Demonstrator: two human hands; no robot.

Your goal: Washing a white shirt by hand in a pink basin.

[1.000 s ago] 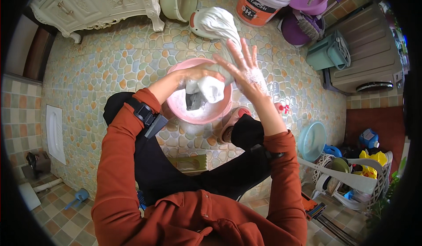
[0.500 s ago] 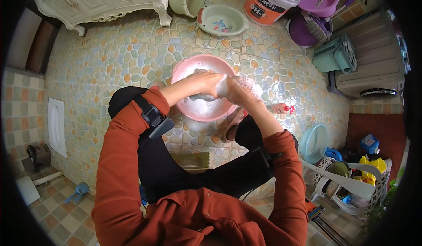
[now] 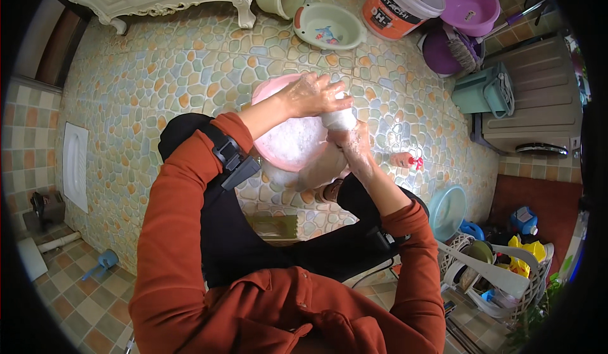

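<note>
My right hand (image 3: 352, 144) grips a white, wet, cloth-like piece (image 3: 339, 119) at the right rim of a pink basin (image 3: 261, 94). From above, my left hand (image 3: 311, 94) bends its slightly parted fingers over the upper end of the same piece. Its exact kind I cannot make out. White suds (image 3: 294, 139) fill the basin, and wet foam clings to both hands. Below my right hand a pale beige shape (image 3: 324, 166) shows, perhaps more of the cloth. My left thumb is hidden.
A clear pinkish bottle with a red cap (image 3: 405, 160) lies right of the basin. Farther off are a pale green basin (image 3: 345, 34), a white and orange bucket (image 3: 391, 21) and a purple basin (image 3: 470, 6). A blue basin (image 3: 448, 209) stands near my right knee.
My left hand has risen and moved slightly right, its fingers now spread. The white piece shows between the hands, nearer the basin's right rim. The view has shifted a little.
</note>
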